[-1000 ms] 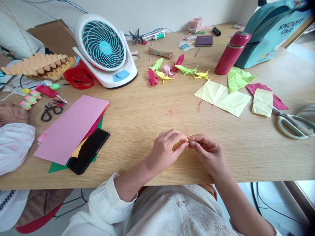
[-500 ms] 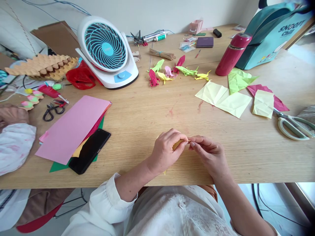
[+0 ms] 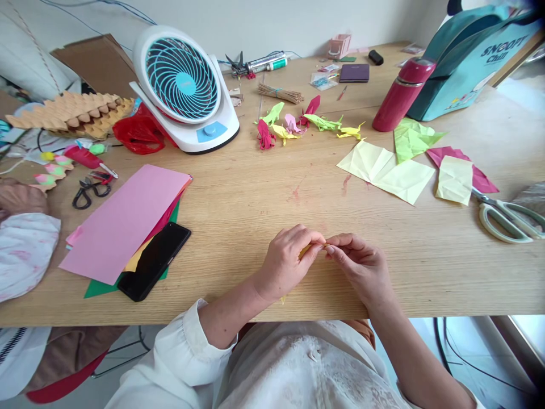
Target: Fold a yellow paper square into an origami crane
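Near the table's front edge, my left hand (image 3: 289,258) is closed on a piece of yellow folded paper (image 3: 304,250), which it mostly covers. A small yellow tip (image 3: 283,300) shows below that wrist; whether it belongs to the same piece I cannot tell. My right hand (image 3: 360,261) meets the left one, its thumb and forefinger pinching the paper's thin end. Further back lie several folded paper figures (image 3: 323,123) in green, pink, red and yellow. To the right are creased pale yellow sheets (image 3: 385,170) and large scissors (image 3: 506,218).
On the left lie a pink paper stack (image 3: 128,221), a black phone (image 3: 155,261) and small black-handled scissors (image 3: 87,192). A white fan (image 3: 213,133) stands behind them. A red flask (image 3: 402,96) and teal bag (image 3: 464,74) stand back right. Another person's hand (image 3: 21,197) rests far left.
My hands stay almost in place, with the right fingers shifting slightly at the pinched end. The view has moved very slightly.
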`<state>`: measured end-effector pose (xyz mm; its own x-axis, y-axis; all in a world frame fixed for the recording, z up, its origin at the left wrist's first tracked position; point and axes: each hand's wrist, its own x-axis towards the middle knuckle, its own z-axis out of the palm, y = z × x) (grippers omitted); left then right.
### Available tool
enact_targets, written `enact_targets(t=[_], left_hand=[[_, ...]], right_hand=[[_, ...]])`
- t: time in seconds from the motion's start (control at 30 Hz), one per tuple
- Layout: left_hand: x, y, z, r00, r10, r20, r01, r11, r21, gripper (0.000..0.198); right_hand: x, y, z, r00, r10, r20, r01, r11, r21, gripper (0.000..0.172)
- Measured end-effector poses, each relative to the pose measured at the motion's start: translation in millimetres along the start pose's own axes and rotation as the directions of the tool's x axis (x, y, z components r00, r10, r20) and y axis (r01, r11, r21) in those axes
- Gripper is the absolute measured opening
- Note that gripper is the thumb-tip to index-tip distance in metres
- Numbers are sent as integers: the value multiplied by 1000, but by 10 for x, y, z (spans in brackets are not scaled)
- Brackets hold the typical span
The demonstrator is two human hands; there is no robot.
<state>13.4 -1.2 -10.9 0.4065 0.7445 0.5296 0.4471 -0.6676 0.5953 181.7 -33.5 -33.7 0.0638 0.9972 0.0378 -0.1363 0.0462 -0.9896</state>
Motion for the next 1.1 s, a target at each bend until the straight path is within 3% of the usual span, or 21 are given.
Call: enact_targets(t=[0.27, 0.5, 0.63, 0.83, 1.0, 1.1], left_hand=[[-9, -10, 23, 999, -14, 32, 15, 1000, -24, 16], [16, -63, -4, 973, -199, 119, 222, 948, -228, 2], [39, -88, -32, 949, -263, 175, 300, 921, -247, 8], [58, -88, -65, 949, -263, 171, 303, 911, -279, 9], [91, -116, -147, 935, -231, 270, 303, 915, -267, 11], [115, -147, -185, 936, -231, 266, 299, 920, -253, 11]], right_hand=[[-14, 33, -13, 998, -59, 6, 59, 989, -134, 8], [-29, 13, -19, 988, -152, 0, 145, 945, -294, 11], [-29, -26, 12, 980, -196, 20, 189, 908, -375, 12], [-19, -35, 33, 976, -214, 34, 210, 898, -385, 7], [-14, -57, 56, 952, -304, 44, 287, 828, -481, 12], [-14, -71, 64, 951, -307, 32, 283, 824, -491, 10]])
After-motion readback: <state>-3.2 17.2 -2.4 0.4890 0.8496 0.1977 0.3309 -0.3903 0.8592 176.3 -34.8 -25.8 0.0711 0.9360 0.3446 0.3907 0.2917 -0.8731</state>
